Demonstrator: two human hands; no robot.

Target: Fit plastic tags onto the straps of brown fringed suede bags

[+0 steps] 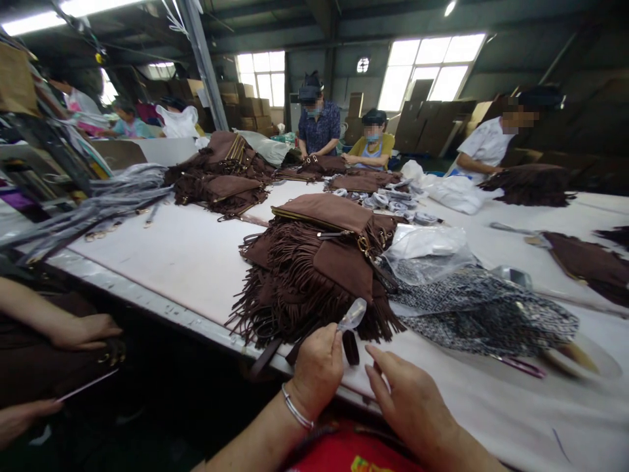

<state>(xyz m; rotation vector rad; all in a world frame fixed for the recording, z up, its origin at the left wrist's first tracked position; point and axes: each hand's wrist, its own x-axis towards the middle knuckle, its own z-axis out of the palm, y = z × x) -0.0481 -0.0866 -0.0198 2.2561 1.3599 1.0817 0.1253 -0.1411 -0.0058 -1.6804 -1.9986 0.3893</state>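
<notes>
My left hand (318,364), with a silver bangle at the wrist, is closed around a dark brown strap (350,347). A loop of the strap hangs beside my fingers, and a small piece of clear plastic (352,314) sticks up above the fist. Just to the right, my right hand (405,390) holds nothing; its fingers are apart and point toward the strap. Beyond both hands lies a pile of brown fringed bags (314,262), with a flat zipped pouch (324,213) on top and a gold-coloured clasp (363,244) at its side.
Right of the pile lie a clear plastic bag (427,252), black-and-white patterned cloth (481,308) and a roll of tape (584,357). Grey wrapped straps (118,196) and more brown bags (221,170) cover the far left. Co-workers stand around the table (162,255); another person's hand (88,331) works close on the left.
</notes>
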